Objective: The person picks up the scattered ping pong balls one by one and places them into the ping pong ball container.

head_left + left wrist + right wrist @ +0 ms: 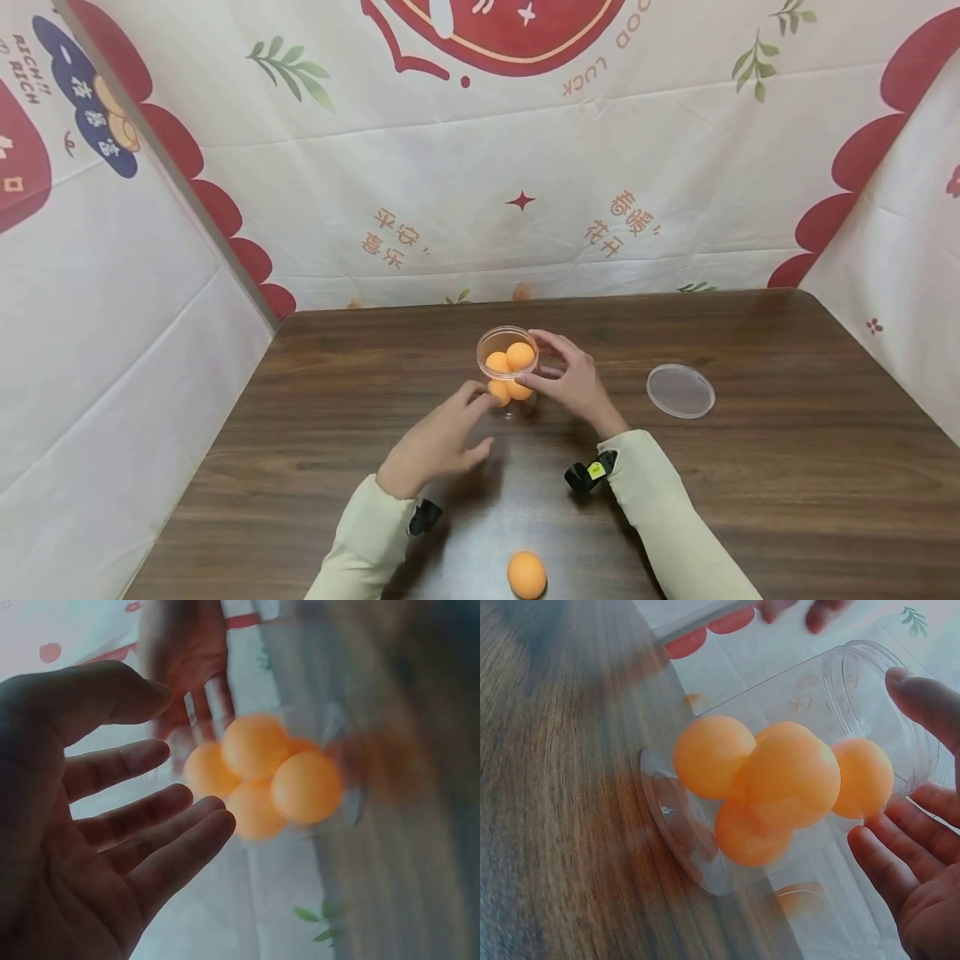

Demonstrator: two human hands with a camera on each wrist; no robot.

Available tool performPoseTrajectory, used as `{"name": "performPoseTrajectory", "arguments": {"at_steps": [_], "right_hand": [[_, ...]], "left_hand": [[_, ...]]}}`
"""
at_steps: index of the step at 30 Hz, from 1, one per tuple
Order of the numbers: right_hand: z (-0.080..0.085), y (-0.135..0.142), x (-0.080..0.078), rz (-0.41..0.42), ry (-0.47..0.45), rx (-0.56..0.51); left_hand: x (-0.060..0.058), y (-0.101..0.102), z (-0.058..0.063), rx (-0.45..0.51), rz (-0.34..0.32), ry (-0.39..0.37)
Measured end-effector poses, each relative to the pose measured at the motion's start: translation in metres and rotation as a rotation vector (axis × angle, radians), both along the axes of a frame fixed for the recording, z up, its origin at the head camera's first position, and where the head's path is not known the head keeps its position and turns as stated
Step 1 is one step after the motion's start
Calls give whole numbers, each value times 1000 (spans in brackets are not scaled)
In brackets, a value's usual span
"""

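A clear plastic jar point(507, 377), its mouth uncovered, stands on the brown table. Several orange ping-pong balls point(521, 357) are inside it, bunched together in the right wrist view. My right hand point(572, 379) holds the jar at its rim from the right, thumb point(922, 705) on one side and fingers point(900, 862) curved round the other. At the jar's left, my left hand point(442, 437) has its fingers spread and nothing in them. Its fingertips overlap the jar in the head view. Another orange ping-pong ball point(527, 575) lies near the table's front edge.
A round clear lid point(681, 391) lies flat on the table point(787, 467) to the right of the jar. White printed cloth point(465, 167) hangs behind the table and at both sides. Each wrist wears a small black camera point(588, 473).
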State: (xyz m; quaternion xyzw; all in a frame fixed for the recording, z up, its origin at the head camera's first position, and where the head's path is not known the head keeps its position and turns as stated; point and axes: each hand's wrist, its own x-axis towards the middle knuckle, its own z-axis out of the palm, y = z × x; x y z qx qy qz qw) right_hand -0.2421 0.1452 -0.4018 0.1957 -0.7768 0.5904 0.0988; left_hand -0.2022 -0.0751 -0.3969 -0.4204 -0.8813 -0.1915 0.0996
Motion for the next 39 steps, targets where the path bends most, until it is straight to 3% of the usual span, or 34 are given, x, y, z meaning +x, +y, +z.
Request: {"name": "performPoseTrajectory", "arguments": {"at_steps": [4,13,18,23,30,36,39], "right_hand": [[0,0,0,-2,9,3],[2,-1,0,-1,-1,2],[2,-1,0,0,-2,1],[2,0,0,-5,-7,0],[0,1,0,-7,-15,4],[-1,1,-1,-16,-18,13],[-2,1,-1,-17,-16,13]], "left_hand": [[9,4,-8,-27,-31,-11],[31,10,-14,-53,-92,-53],[48,14,-19,-53,-147,-111],[62,18,-23,-123,-187,-130],[76,19,-31,-245,-223,-177],[84,20,-35,-263,-246,-260],[86,21,-37,-276,-245,-256]]}}
